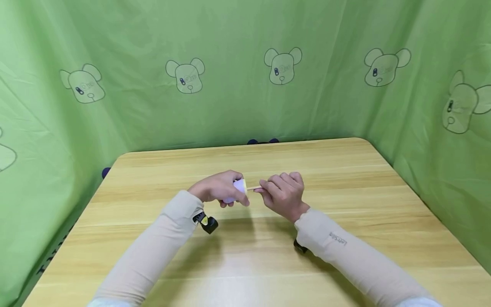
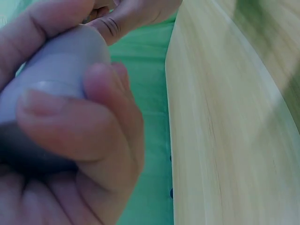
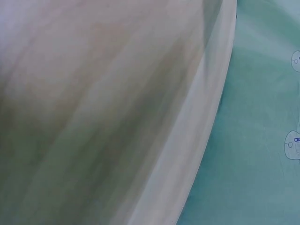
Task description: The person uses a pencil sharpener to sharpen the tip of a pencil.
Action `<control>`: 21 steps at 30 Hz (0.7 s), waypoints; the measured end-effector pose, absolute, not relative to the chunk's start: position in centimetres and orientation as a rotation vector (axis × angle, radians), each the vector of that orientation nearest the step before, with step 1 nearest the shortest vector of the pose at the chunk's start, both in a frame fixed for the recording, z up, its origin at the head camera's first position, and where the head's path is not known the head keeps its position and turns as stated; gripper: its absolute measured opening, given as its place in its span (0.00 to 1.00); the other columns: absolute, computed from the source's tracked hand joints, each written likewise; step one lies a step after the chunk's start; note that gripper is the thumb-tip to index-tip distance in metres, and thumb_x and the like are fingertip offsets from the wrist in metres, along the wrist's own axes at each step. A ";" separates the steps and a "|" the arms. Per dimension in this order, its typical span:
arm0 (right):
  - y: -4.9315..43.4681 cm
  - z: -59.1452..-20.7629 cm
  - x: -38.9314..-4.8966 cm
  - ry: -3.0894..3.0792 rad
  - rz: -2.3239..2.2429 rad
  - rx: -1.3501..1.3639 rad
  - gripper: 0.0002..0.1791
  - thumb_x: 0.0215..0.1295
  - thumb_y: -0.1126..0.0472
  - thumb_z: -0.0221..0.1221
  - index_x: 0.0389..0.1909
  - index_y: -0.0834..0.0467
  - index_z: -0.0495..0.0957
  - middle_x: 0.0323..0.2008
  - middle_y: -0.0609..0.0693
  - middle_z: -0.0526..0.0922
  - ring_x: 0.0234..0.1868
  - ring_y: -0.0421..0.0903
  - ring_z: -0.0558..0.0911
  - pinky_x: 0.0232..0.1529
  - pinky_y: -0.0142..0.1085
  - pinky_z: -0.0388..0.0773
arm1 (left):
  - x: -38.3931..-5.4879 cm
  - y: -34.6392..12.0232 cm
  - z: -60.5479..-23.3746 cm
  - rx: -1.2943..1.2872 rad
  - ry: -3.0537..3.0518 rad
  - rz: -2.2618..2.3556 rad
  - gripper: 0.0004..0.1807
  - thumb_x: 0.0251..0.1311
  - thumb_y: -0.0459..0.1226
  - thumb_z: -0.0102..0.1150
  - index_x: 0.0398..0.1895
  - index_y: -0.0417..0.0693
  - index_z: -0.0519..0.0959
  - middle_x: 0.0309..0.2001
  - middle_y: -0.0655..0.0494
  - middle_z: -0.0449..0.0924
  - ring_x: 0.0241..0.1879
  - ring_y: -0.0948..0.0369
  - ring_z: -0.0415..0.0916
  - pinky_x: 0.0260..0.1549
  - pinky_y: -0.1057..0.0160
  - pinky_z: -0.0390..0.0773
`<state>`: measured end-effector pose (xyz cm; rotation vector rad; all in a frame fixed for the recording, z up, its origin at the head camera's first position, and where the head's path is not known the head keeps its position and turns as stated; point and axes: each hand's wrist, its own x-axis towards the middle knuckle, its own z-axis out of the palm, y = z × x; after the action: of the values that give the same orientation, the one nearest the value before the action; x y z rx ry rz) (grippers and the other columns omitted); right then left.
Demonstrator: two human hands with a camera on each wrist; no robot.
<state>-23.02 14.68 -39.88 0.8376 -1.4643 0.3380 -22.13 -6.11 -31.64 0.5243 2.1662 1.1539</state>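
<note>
My left hand (image 1: 222, 187) grips a small lavender cylinder (image 1: 240, 186) with a pale yellow rim, held sideways above the table. In the left wrist view the fingers and thumb curl round the smooth cylinder (image 2: 51, 77). A thin pinkish stick (image 1: 254, 187) runs from the cylinder's rim end to my right hand (image 1: 283, 192), which pinches its other end. How far the stick goes into the cylinder is hidden. The right wrist view does not show what the right hand holds; it looks at the tabletop and curtain.
Beneath both hands lies a light wood table (image 1: 245, 264) with rounded far corners. A green curtain (image 1: 238, 111) printed with bear heads stands behind it and along both sides. A black wrist camera (image 1: 209, 225) hangs under the left sleeve.
</note>
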 end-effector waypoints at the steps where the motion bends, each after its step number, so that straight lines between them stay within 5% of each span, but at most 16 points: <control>1: 14.7 -39.8 -23.0 -1.467 0.327 0.836 0.18 0.65 0.49 0.61 0.20 0.57 0.84 0.15 0.47 0.77 0.14 0.46 0.72 0.23 0.41 0.61 | -22.1 -6.1 -31.6 0.518 2.173 1.150 0.21 0.45 0.34 0.69 0.39 0.40 0.68 0.24 0.51 0.72 0.17 0.61 0.66 0.12 0.67 0.66; 11: 14.6 -39.5 -22.3 -1.554 0.314 0.806 0.23 0.66 0.51 0.57 0.11 0.54 0.75 0.08 0.44 0.68 0.07 0.43 0.66 0.11 0.34 0.50 | -21.5 -5.4 -31.5 0.482 2.311 1.082 0.20 0.42 0.32 0.69 0.38 0.40 0.70 0.27 0.49 0.73 0.17 0.60 0.67 0.11 0.67 0.65; 21: 14.5 -39.0 -21.5 -1.704 0.381 0.798 0.26 0.69 0.43 0.54 0.14 0.53 0.76 0.09 0.44 0.74 0.06 0.41 0.67 0.11 0.32 0.49 | -21.3 -5.1 -31.8 0.476 2.435 1.017 0.20 0.40 0.31 0.70 0.37 0.42 0.71 0.29 0.47 0.75 0.17 0.60 0.69 0.11 0.67 0.67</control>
<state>-21.54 14.46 -39.04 0.7975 -1.7039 0.3809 -21.33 -5.09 -31.83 0.4758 2.4347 1.0173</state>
